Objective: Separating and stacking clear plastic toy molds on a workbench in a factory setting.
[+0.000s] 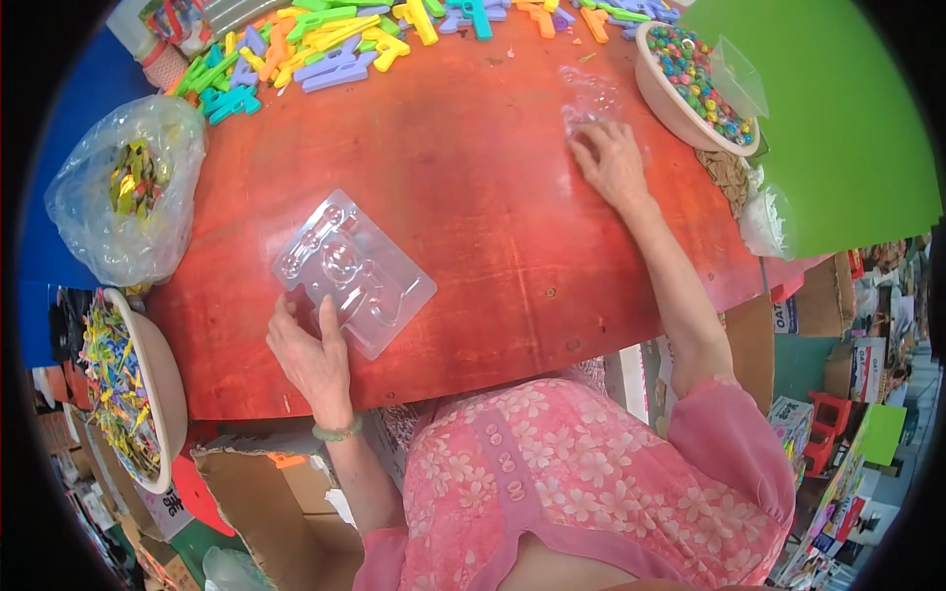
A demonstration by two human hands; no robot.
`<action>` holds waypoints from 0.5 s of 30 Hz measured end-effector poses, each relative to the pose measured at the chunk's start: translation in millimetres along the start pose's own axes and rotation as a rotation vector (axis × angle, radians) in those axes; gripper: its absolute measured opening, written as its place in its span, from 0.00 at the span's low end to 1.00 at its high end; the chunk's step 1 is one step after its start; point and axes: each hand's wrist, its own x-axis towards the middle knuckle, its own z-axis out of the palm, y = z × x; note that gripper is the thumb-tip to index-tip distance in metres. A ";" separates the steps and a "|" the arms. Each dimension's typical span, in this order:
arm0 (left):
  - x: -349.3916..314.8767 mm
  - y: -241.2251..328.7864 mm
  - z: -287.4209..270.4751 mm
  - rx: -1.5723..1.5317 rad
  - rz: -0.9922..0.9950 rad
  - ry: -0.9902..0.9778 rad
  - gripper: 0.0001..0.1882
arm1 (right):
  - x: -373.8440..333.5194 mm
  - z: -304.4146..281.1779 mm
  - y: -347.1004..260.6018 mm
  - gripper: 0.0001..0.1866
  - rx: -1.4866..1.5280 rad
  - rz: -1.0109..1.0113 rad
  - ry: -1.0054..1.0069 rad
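A clear plastic blister tray [379,271] with moulded hollows is tilted over the red table [473,227], at the left of its middle. My left hand [313,360] grips its near left edge, thumb on top and fingers at the side. Farther off to the right, my right hand [613,167] reaches to another piece of clear plastic [591,94] lying on the table. Its fingers are bent, with a gap between thumb and forefinger, and the fingertips seem to touch the near edge of that plastic.
Toy plastic guns [345,49] in several colours pile along the far edge. A tub of colourful balls [650,89] stands far right. On the left are a clear bag of foil-like pieces [79,197] and a tub of small coloured parts [163,394]. A cardboard box [246,502] sits below.
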 end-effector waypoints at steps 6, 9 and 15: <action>13.5 14.5 13.6 -0.019 -0.041 -0.076 0.28 | 22.6 12.1 44.2 0.12 -0.099 -0.061 -0.017; 18.5 18.6 18.4 -0.172 -0.091 -0.090 0.31 | 26.5 1.7 50.9 0.13 -0.049 -0.067 -0.081; 10.5 13.3 23.4 -0.873 -0.329 0.015 0.30 | 14.3 -19.0 -36.8 0.15 -0.137 -0.010 0.066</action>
